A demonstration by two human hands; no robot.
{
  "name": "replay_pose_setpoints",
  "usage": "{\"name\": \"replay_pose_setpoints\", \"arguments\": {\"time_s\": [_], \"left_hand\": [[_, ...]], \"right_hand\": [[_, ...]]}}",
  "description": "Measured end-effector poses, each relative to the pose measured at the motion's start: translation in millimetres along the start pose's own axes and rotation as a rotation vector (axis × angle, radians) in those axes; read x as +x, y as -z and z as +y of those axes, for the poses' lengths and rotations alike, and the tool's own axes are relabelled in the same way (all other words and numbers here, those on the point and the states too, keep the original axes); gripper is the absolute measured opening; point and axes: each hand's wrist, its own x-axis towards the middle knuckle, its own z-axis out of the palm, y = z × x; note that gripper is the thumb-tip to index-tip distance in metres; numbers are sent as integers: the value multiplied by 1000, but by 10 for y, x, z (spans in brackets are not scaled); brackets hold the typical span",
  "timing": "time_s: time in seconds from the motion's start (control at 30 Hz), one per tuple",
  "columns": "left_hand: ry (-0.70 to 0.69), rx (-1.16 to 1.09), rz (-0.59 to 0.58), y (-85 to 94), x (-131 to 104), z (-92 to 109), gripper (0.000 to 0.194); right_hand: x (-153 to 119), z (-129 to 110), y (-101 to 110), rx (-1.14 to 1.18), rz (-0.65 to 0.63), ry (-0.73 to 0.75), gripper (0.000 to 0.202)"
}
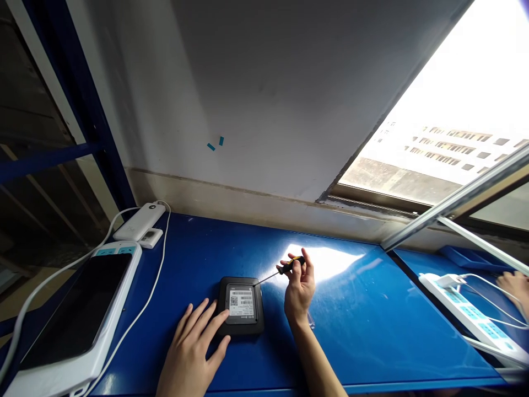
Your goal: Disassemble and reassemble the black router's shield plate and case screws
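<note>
A black, squarish device (242, 330) with a printed label carrying a QR code and barcodes lies on the blue table (363, 331). My right hand (299, 289) is closed round the black and yellow handle of a screwdriver (269, 278). The thin shaft slants down to the left, and its tip is at the device's upper right corner; whether it sits in a screw is too small to tell. My left hand (194, 347) lies with fingers spread at the device's left side, the index fingertip over the label's edge.
At the left, a phone (78, 314) rests on a white power strip (133, 251), near a white power bank (140, 220) and a white cable (159, 270). Another power strip (475, 314) stands on the right beyond a metal frame bar (454, 204), beside another person's hand (514, 289).
</note>
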Motion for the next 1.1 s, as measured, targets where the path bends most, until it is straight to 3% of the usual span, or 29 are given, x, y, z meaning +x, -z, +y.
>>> {"name": "replay_pose_setpoints", "arguments": {"time_s": [0.2, 0.53, 0.9, 1.1], "left_hand": [[-6, 48, -47, 27, 15, 21, 35], [-28, 82, -59, 31, 9, 20, 35], [-14, 66, -58, -15, -32, -8, 37], [-15, 67, -61, 6, -4, 7, 37]], "right_hand": [[-6, -1, 9, 26, -5, -23, 50], [-169, 8, -47, -24, -214, 56, 38], [-187, -31, -61, 12, -176, 101, 33], [-217, -36, -48, 0, -240, 108, 31]]}}
